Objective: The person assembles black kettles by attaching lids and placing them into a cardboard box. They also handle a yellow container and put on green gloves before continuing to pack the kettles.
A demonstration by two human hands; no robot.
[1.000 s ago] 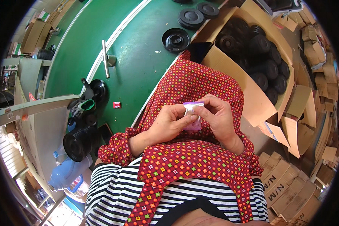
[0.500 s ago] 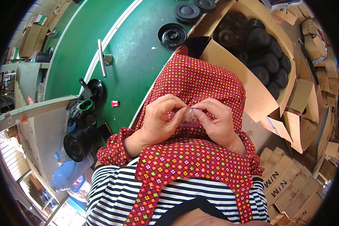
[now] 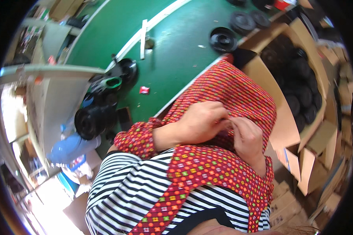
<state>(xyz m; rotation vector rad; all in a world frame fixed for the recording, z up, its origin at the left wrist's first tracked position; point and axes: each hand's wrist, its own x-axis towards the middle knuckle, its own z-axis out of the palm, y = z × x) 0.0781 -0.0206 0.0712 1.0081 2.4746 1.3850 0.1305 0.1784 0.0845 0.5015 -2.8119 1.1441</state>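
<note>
Both hands meet over the lap, on the red patterned cloth apron [image 3: 239, 88] that covers the person's knees. The left hand [image 3: 202, 121] is curled, knuckles up, its fingertips pinched together where they touch the fingertips of the right hand [image 3: 245, 137]. Whatever small thing they pinch is hidden between the fingers, so what is held cannot be told. The right hand bends at the wrist, fingers pointing toward the left hand, its forearm in a red patterned sleeve running down to the lower right.

Just beyond the apron, at the right, stands an open brown cardboard box [image 3: 292, 117] with its flaps spread; it is filled with round black plastic parts [image 3: 302, 86] stacked in rows. More flattened cardboard pieces [image 3: 321, 172] lie below it.

Ahead lies the green floor [image 3: 176, 51]. On it sit a round black plastic disc [image 3: 222, 39], two more black discs [image 3: 249, 19] farther off, and a small red scrap [image 3: 144, 90]. To the left, a heap of black parts [image 3: 96, 117] rests beside a grey workbench [image 3: 55, 94].
</note>
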